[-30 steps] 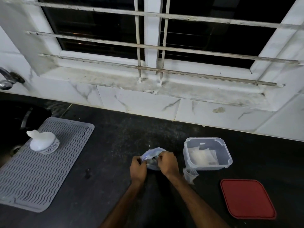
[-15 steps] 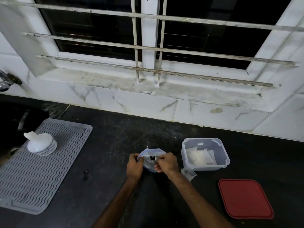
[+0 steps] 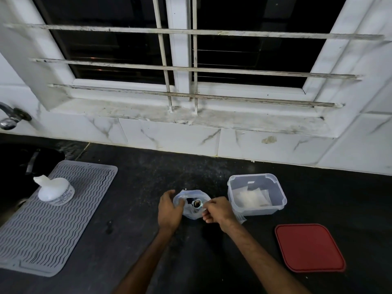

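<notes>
A small clear plastic bag (image 3: pixel 192 209) stands on the black counter (image 3: pixel 148 187), its mouth spread wide with a small dark item inside. My left hand (image 3: pixel 169 211) holds the bag's left side, fingers curled round the rim. My right hand (image 3: pixel 217 211) pinches the bag's right edge between thumb and fingers. To the right stands a clear plastic container (image 3: pixel 257 195) with white packets in it, its red lid (image 3: pixel 308 247) lying flat apart from it.
A grey ribbed drying mat (image 3: pixel 48 219) lies at the left with a white round tub (image 3: pixel 56 192) on it. A dark sink (image 3: pixel 17 162) and a tap (image 3: pixel 10 118) are at the far left. Tiled wall and barred window behind.
The bag's mouth has been pulled wider open between my hands, showing the dark item inside. My hands have spread slightly apart.
</notes>
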Action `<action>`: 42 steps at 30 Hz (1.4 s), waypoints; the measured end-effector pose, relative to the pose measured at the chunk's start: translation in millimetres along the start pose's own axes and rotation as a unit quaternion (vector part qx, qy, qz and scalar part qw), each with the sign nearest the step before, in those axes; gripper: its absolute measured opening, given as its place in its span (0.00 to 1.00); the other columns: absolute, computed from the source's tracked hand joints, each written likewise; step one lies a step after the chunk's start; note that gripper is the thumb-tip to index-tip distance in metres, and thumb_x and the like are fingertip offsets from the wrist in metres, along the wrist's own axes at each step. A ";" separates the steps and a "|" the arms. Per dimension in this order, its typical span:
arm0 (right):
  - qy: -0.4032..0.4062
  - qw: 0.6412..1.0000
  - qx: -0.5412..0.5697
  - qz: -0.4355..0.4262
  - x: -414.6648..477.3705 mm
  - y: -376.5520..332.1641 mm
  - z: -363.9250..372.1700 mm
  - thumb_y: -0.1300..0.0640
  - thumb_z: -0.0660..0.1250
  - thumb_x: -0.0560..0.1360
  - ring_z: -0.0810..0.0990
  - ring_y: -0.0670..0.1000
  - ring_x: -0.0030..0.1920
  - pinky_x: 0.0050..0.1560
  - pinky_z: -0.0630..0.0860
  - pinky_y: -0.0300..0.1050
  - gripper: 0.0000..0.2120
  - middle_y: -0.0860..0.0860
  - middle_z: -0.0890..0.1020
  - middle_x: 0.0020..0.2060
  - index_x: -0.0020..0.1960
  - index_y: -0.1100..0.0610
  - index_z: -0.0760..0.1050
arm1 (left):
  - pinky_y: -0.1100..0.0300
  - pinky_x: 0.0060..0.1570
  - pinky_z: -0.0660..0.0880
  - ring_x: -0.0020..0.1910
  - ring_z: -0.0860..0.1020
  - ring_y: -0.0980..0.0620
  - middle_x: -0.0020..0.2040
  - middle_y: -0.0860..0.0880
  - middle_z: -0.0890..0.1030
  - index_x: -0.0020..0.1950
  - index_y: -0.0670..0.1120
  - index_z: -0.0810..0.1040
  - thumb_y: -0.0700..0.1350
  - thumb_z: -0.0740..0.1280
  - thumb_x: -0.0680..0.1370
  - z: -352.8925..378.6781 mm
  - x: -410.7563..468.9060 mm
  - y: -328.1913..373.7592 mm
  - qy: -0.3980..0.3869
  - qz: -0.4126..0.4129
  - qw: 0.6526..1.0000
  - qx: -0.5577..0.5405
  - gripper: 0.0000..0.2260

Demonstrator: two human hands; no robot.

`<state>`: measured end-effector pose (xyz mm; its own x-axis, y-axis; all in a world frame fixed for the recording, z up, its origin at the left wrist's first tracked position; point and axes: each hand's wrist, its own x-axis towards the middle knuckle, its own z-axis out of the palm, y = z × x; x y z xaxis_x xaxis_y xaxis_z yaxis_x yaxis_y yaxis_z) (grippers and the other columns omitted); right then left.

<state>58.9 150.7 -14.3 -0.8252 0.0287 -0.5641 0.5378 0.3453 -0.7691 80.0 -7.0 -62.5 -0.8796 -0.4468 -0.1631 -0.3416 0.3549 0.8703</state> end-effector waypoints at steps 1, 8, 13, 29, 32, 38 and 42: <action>-0.005 1.000 0.003 -0.004 -2.4 0.0 -1.5 0.63 0.64 0.76 0.81 0.51 0.29 0.29 0.78 0.40 0.08 0.59 0.84 0.33 0.43 0.63 0.80 | 0.50 0.63 0.73 0.64 0.73 0.47 0.65 0.45 0.74 0.68 0.43 0.70 0.43 0.70 0.76 -0.6 -2.4 2.9 -0.001 0.018 1.000 0.019 0.22; -0.037 0.997 0.045 -0.048 -27.9 -0.4 -47.5 0.60 0.66 0.77 0.79 0.49 0.28 0.28 0.74 0.39 0.07 0.57 0.84 0.32 0.44 0.62 0.81 | 0.59 0.67 0.66 0.70 0.68 0.55 0.72 0.51 0.69 0.70 0.51 0.68 0.44 0.70 0.77 11.2 -44.8 27.8 0.029 0.202 0.979 -0.010 0.23; 0.001 0.994 0.057 -0.090 -36.8 26.7 -100.9 0.62 0.67 0.77 0.77 0.51 0.27 0.25 0.71 0.41 0.07 0.57 0.83 0.30 0.42 0.61 0.81 | 0.62 0.66 0.65 0.68 0.66 0.60 0.69 0.58 0.67 0.74 0.53 0.62 0.62 0.72 0.71 61.7 -76.7 23.0 -0.124 0.119 0.985 0.016 0.35; 0.038 0.975 -0.115 -0.187 -29.3 70.6 -125.4 0.61 0.66 0.76 0.77 0.44 0.25 0.29 0.75 0.38 0.06 0.53 0.84 0.31 0.43 0.56 0.80 | 0.62 0.55 0.74 0.56 0.75 0.57 0.59 0.53 0.75 0.61 0.51 0.74 0.53 0.71 0.74 123.4 -112.8 36.5 -0.116 0.052 0.991 0.037 0.17; 0.088 0.899 -0.315 -0.291 -26.5 81.2 -123.2 0.55 0.65 0.78 0.82 0.45 0.42 0.45 0.77 0.40 0.06 0.47 0.85 0.44 0.51 0.51 0.80 | 0.60 0.57 0.75 0.55 0.76 0.58 0.59 0.53 0.75 0.61 0.51 0.74 0.54 0.70 0.75 122.8 -116.4 38.8 -0.114 0.037 0.993 0.016 0.17; 0.069 0.817 -0.440 -0.366 -20.8 106.4 -118.4 0.58 0.64 0.78 0.76 0.47 0.62 0.59 0.76 0.42 0.16 0.47 0.80 0.59 0.65 0.51 0.75 | 0.56 0.63 0.74 0.59 0.75 0.57 0.62 0.53 0.75 0.65 0.51 0.72 0.53 0.69 0.76 120.4 -121.9 34.7 -0.111 0.036 0.993 0.014 0.19; 0.133 0.844 -0.338 -0.394 -19.7 117.3 -118.8 0.60 0.70 0.73 0.81 0.46 0.49 0.48 0.79 0.41 0.10 0.45 0.85 0.47 0.53 0.51 0.83 | 0.56 0.63 0.74 0.60 0.75 0.57 0.63 0.53 0.74 0.66 0.50 0.71 0.52 0.70 0.76 121.6 -125.0 32.4 -0.108 0.044 0.993 0.014 0.20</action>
<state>117.8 302.0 -57.8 -0.9385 -0.2814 0.1999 -0.3441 0.8098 -0.4752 138.5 160.3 -70.4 -0.9559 -0.2273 -0.1861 -0.2671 0.4088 0.8726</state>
